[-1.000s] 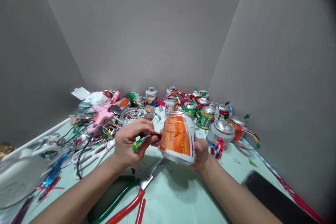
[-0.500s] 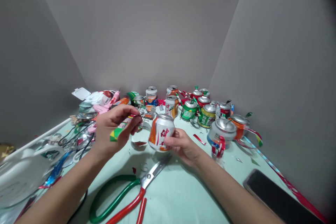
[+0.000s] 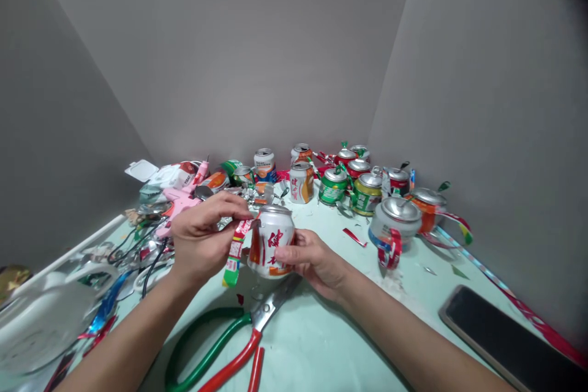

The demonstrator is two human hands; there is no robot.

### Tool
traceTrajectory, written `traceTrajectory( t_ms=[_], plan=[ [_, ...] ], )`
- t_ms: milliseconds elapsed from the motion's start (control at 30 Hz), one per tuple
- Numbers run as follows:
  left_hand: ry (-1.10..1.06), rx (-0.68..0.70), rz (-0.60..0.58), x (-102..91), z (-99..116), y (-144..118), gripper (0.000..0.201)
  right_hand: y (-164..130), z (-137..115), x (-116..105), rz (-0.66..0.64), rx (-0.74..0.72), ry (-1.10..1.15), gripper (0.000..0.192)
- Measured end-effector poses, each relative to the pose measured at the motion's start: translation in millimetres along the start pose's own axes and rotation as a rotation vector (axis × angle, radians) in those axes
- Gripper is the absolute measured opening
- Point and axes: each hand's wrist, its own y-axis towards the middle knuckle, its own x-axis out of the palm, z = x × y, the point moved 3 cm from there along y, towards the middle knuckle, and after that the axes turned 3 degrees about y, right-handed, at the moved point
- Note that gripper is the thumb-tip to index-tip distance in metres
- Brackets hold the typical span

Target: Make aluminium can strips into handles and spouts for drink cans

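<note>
My right hand point(image 3: 309, 256) grips a short white can with red characters point(image 3: 271, 242), upright just above the pale green table point(image 3: 331, 337). My left hand point(image 3: 202, 236) pinches a narrow strip of cut can metal, red, white and green point(image 3: 234, 254), which hangs down against the can's left side. Below the can lie large shears with green and red handles point(image 3: 220, 349), blades pointing toward the can.
Several cut cans point(image 3: 367, 193) with curled strips stand at the back and right. A pink glue gun point(image 3: 181, 202), cables and metal scraps crowd the left. A white bowl point(image 3: 37, 318) is at the near left, a dark phone point(image 3: 500, 337) at the near right.
The can was close to the camera, orange side facing; now it is lower and turned to show its red characters. My left hand brought the strip back against the can.
</note>
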Motion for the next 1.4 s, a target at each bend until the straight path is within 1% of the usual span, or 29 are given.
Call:
traceTrajectory(
  t_ms=[100, 200, 267, 433, 733, 1067, 1300, 1400],
  plan=[
    [-0.025, -0.045, 0.035, 0.8, -3.7, -0.5, 0.018, 0.1, 2.9, 0.6, -0.022, 0.032, 0.016, 0.042],
    [-0.051, -0.094, 0.057, 2.0, -6.3, -2.0, 0.016, 0.6, 4.5, 0.0, -0.007, 0.035, 0.021, 0.043],
    [-0.052, -0.100, 0.057, 3.4, -6.7, -2.9, 0.014, 0.7, 4.9, 0.2, -0.006, 0.032, 0.023, 0.043],
    [-0.016, -0.056, 0.032, 5.6, -6.1, -4.5, 0.014, -0.5, 5.0, 1.9, -0.027, 0.039, 0.029, 0.042],
    [-0.005, -0.023, 0.032, 5.7, -5.4, -4.6, 0.016, -0.6, 4.4, 3.0, -0.018, 0.034, 0.023, 0.042],
    [-0.010, 0.100, 0.022, 6.2, -7.0, -6.7, 0.025, -1.2, 4.7, 4.8, -0.036, 0.039, 0.037, 0.044],
    [0.019, 0.142, -0.006, 5.3, -5.5, -6.4, 0.025, -1.9, 4.6, 4.7, -0.030, 0.035, 0.040, 0.043],
    [0.033, 0.173, -0.017, 4.8, -6.5, -6.1, 0.022, -1.8, 4.6, 4.0, -0.027, 0.038, 0.039, 0.042]
  ],
)
